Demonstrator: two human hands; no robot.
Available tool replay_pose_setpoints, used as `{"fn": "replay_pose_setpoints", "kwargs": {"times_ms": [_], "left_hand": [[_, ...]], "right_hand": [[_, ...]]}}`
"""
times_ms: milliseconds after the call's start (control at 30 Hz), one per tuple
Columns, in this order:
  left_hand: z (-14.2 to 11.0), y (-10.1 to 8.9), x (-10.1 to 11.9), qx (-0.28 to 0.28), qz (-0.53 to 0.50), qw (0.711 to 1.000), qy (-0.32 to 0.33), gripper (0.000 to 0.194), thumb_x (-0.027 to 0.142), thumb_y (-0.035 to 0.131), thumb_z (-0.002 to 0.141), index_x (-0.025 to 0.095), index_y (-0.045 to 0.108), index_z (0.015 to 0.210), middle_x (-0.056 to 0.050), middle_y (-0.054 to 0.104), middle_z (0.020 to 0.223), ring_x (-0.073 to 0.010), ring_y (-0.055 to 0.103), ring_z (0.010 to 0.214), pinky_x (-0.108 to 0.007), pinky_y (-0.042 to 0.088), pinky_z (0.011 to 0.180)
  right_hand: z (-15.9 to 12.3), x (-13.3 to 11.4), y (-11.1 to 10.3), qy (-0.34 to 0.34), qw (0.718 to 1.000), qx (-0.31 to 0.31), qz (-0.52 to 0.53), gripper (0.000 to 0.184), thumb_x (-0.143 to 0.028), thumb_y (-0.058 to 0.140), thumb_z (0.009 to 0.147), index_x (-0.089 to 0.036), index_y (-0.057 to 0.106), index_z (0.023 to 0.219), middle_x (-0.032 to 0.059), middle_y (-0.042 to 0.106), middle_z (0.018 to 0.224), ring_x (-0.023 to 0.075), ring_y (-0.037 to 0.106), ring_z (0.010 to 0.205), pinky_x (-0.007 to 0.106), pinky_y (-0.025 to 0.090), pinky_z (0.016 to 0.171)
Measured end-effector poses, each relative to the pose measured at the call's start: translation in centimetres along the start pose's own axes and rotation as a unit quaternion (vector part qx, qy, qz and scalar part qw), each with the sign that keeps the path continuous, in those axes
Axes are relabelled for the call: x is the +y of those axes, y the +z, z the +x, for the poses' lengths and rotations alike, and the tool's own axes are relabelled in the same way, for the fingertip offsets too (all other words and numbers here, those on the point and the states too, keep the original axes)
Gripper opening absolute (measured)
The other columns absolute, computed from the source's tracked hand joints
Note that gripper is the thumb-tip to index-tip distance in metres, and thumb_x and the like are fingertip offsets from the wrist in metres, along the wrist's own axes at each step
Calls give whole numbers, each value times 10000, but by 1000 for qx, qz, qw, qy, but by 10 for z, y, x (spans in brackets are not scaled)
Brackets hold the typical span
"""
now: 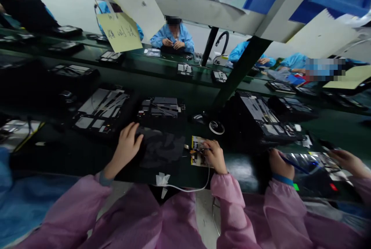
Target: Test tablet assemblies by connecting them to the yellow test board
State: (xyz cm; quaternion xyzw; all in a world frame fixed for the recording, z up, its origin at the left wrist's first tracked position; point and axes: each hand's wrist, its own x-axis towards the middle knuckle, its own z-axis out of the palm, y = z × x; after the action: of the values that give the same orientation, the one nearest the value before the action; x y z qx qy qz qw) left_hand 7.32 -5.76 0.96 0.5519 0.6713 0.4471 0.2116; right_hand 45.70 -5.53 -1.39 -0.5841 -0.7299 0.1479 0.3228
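Observation:
My left hand (126, 146) rests on the left edge of a black flat panel (162, 149) lying on the dark green bench, fingers curled over its rim. My right hand (213, 155) is closed in a pinch on a thin tool over a small yellow circuit board (196, 151) at the panel's right edge. A white cable (185, 188) runs from below the panel toward my right wrist. Both my sleeves are pink.
Opened black devices (101, 110) (160, 107) (266, 119) lie on the bench (75, 152) behind. A tape roll (216, 127) sits near a slanted post (236, 75). A neighbour's hands (279, 163) hold a blue pen at right. People in blue sit across. A yellow note (119, 31) hangs overhead.

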Motion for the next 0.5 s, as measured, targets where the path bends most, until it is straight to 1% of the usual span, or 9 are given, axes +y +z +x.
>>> {"fn": "replay_pose_setpoints", "kwargs": {"times_ms": [33,67,133,200,267,300,367,433,500], "left_hand": [[-11,4,15,-8,15,999,46,379,327,592,786,192,636,1138,-140,588,1285,-317,465,1289,-433,275,1137],[-23,11,31,-43,19,996,81,331,327,562,820,203,654,1113,-136,616,1231,-309,518,1228,-419,329,1102],[-46,31,67,-157,-1,981,111,260,340,511,877,251,686,1049,-104,685,1035,-269,643,991,-372,459,955],[-65,61,100,-262,-3,953,153,298,362,480,909,284,652,1139,-101,696,1046,-260,668,922,-366,488,883],[-75,94,125,-315,38,930,186,343,387,481,912,250,603,1202,-141,699,1012,-287,679,866,-387,506,793],[-77,109,132,-329,66,922,192,349,387,485,912,226,587,1205,-158,699,976,-295,682,840,-389,507,755],[-76,133,137,-351,111,907,205,302,368,478,920,186,588,1135,-175,695,922,-301,686,801,-377,503,690],[-70,145,133,-378,129,890,220,231,365,485,924,190,593,1028,-152,698,881,-291,691,778,-352,496,647],[-63,148,125,-396,135,878,232,185,382,518,914,212,586,941,-107,706,851,-270,697,768,-321,488,621]], "right_hand": [[1,-3,-2,-11,1000,-11,3,241,-213,446,882,-195,686,894,66,680,893,225,548,871,366,437,793],[1,-6,-4,-24,1000,-20,-1,237,-188,439,877,-196,676,890,64,680,895,225,543,869,367,429,790],[2,-14,-7,-50,998,-30,-29,236,-123,427,851,-190,653,873,64,676,890,226,529,857,363,411,777],[2,-23,-9,-79,994,-41,-68,238,-65,425,807,-183,627,852,67,665,870,226,513,845,359,394,764],[1,-31,-9,-102,988,-51,-104,236,-34,432,773,-183,606,831,63,647,823,228,505,827,362,386,759],[-1,-33,-9,-109,986,-54,-117,231,-29,435,766,-186,597,815,60,634,790,229,504,815,364,387,756],[-8,-34,-9,-120,985,-49,-118,202,-43,446,776,-196,578,772,49,603,722,229,511,774,362,402,725],[-15,-27,-12,-140,987,-32,-71,162,-99,469,819,-209,567,751,39,594,698,223,534,722,347,430,666],[-19,-14,-14,-176,984,-27,17,112,-178,502,864,-229,597,831,37,629,753,218,582,707,326,474,613]]}}
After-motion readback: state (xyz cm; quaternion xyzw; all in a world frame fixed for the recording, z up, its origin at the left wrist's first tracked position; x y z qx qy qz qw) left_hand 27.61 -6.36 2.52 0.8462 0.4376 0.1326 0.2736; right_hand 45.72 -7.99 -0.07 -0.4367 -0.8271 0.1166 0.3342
